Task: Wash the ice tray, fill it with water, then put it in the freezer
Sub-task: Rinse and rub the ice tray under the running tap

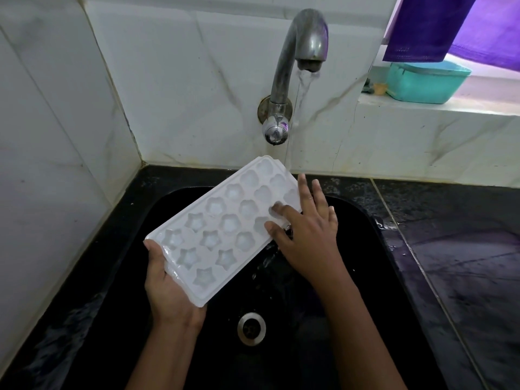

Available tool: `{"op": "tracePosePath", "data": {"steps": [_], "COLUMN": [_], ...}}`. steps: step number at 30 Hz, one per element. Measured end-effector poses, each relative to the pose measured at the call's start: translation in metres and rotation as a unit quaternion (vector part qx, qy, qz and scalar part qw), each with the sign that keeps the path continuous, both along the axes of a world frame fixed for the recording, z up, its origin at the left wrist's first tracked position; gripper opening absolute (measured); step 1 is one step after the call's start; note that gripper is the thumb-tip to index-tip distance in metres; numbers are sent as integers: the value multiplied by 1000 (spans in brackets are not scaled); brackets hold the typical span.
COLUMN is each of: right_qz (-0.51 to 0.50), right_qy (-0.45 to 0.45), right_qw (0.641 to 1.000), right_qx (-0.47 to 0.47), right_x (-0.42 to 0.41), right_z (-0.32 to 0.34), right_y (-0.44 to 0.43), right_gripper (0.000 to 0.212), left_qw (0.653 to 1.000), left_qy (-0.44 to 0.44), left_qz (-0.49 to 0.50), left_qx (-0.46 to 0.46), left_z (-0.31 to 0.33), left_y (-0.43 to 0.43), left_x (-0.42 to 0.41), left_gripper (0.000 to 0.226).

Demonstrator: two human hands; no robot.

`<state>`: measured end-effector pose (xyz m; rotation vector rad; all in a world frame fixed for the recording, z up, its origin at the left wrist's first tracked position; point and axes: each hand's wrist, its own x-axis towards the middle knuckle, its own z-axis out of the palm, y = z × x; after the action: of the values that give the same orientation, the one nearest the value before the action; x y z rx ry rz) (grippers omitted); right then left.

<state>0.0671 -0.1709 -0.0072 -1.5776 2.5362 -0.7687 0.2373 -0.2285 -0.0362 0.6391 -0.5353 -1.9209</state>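
Ice tray (222, 232): white plastic, star- and flower-shaped cells facing up, held above the black sink (365, 291). It is set slantwise, its near short end over the left half of the basin and its far short end raised toward the sink's back edge, just below the tap (298, 52).

Left hand (166, 280): placed under the near short end, thumb hooked over the rim at the corner; the tray is clamped between thumb and palm. The other fingers are hidden beneath the tray.

Right hand (306, 229): laid on the far right part of the tray, fingers straight and spread apart, tips pressed on the cells. Nothing is grasped by it.

Water stream (302, 88): running from the spout and falling beside the tray's far right corner; splashing is seen below the tray's right long edge, above the drain (251, 328).

Progress, as judged: the washing step is under way, with the cells being rubbed by bare fingers. No sponge or soap is seen. Filling is not yet done, since the tray is tilted and the cells appear to hold little or no water. Placing in the freezer is not yet done; no freezer is in view.

Hard to make out: whether the stream strikes the tray or passes behind the right hand cannot be told. The tray's underside is hidden. One fingertip of the right hand is blurred. The wet counter (450, 249) is cut off at the right edge; a teal container (422, 83) and purple cloth (422, 26) are partly out of view.
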Motion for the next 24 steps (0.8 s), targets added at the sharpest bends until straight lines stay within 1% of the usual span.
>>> {"op": "tracePosePath", "data": {"steps": [3, 5, 7, 10, 13, 16, 18, 20, 24], "right_qz": [-1, -25, -47, -27, -8, -32, -49, -44, -24], "right_qy": [8, 23, 34, 29, 14, 22, 37, 46, 17], "right_qw": [1000, 999, 998, 999, 1000, 999, 998, 998, 1000], "right_qx": [14, 24, 21, -12, -8, -8, -5, -1, 4], "right_x": [-1, -3, -3, 0, 1, 2, 5, 10, 11], "right_z": [1, 3, 3, 2, 2, 2, 0, -2, -3], "right_y": [2, 4, 5, 3, 1, 2, 0, -2, -4], "right_gripper": [29, 26, 26, 27, 27, 27, 29, 30, 33], "left_qw": [1000, 1000, 1000, 1000, 1000, 999, 999, 999, 999], "left_qy": [-6, -9, -7, -1, -5, -13, -19, -20, -14], "left_qz": [5, 2, -2, 7, 31, 40, 33, 29, 40], "left_qx": [4, 7, 12, 11, -1, -2, 1, 6, 3], "left_z": [0, 1, 2, 3, 2, 1, 1, 2, 0], "left_y": [2, 4, 8, 10, 8, 8, 9, 9, 6], "left_x": [0, -2, -5, -7, -4, -4, -6, -7, -5], "left_gripper": [69, 70, 69, 68, 66, 65, 68, 72, 69]}}
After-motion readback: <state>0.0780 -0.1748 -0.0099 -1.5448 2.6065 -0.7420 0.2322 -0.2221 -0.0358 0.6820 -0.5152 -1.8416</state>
